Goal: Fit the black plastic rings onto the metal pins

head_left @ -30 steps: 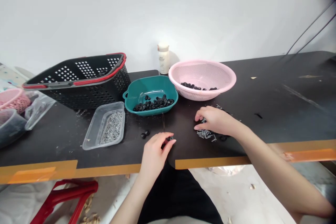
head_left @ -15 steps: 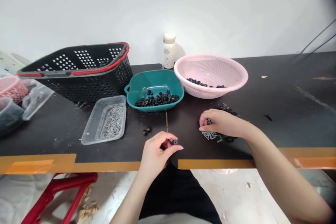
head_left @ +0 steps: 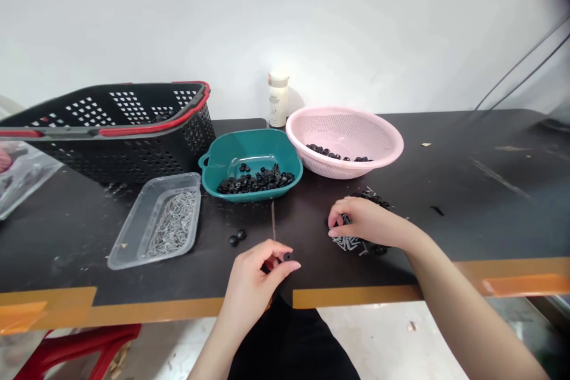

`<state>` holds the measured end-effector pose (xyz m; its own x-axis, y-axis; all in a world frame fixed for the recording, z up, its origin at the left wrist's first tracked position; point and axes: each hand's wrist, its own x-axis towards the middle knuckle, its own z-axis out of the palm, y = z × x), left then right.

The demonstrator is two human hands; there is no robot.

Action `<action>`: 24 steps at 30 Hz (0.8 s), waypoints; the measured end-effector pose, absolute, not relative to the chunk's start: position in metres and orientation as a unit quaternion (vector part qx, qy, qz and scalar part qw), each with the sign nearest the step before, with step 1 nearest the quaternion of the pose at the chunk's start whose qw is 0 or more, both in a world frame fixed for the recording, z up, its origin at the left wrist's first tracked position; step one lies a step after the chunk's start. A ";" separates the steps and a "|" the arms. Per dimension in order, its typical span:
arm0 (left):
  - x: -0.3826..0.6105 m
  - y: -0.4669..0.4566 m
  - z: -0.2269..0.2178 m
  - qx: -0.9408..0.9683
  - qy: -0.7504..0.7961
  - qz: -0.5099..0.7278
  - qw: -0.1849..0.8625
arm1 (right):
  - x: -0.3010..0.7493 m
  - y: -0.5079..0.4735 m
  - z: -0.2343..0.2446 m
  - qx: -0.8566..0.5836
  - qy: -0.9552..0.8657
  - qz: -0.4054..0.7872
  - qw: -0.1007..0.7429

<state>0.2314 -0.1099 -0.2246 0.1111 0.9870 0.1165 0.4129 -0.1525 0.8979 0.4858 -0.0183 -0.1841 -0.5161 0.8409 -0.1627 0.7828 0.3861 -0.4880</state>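
Note:
My left hand (head_left: 253, 276) sits near the table's front edge, pinching a small black rubber ring (head_left: 287, 256) between thumb and fingers. My right hand (head_left: 363, 222) curls over a loose pile of thin metal screws (head_left: 350, 243), and its fingertips hide whatever they touch. Black rings (head_left: 369, 197) lie scattered just beyond that hand. A pair of loose rings (head_left: 237, 237) rests left of my left hand. More rings fill a teal plastic bowl (head_left: 252, 195) and a pink mesh colander (head_left: 342, 169).
A clear plastic tray (head_left: 154, 230) of metal screws stands left of the teal bowl. Behind it is a black perforated basket (head_left: 120, 157) with red trim. A white bottle (head_left: 278, 101) stands at the back of the dark table (head_left: 467, 190), which has orange-taped edging.
The whole view has shifted and tilted with my head, and the tray and basket sit further left. My left hand still holds the ring, and my right hand remains at the pile.

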 end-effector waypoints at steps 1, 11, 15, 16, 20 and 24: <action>0.231 -0.110 -0.225 0.654 0.536 0.395 0.360 | 0.486 -0.019 -0.185 -0.487 -0.832 0.259 0.053; 0.233 -0.110 -0.223 0.674 0.537 0.365 0.351 | 0.486 -0.020 -0.184 -0.506 -0.820 0.260 0.065; 0.234 -0.109 -0.222 0.677 0.537 0.364 0.348 | 0.489 -0.020 -0.187 -0.493 -0.829 0.256 0.064; 0.234 -0.109 -0.222 0.678 0.537 0.364 0.347 | 0.490 -0.020 -0.189 -0.487 -0.832 0.257 0.064; 0.235 -0.108 -0.222 0.679 0.537 0.362 0.346 | 0.487 -0.024 -0.189 -0.466 -0.843 0.260 0.073; 0.235 -0.106 -0.227 0.678 0.544 0.348 0.350 | 0.482 -0.027 -0.183 -0.499 -0.819 0.262 0.110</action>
<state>0.2351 -0.1059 -0.2273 0.1646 0.9821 0.0916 0.4949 -0.1626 0.8536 0.4821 -0.0274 -0.1834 -0.4781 0.8746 -0.0804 0.7590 0.3654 -0.5388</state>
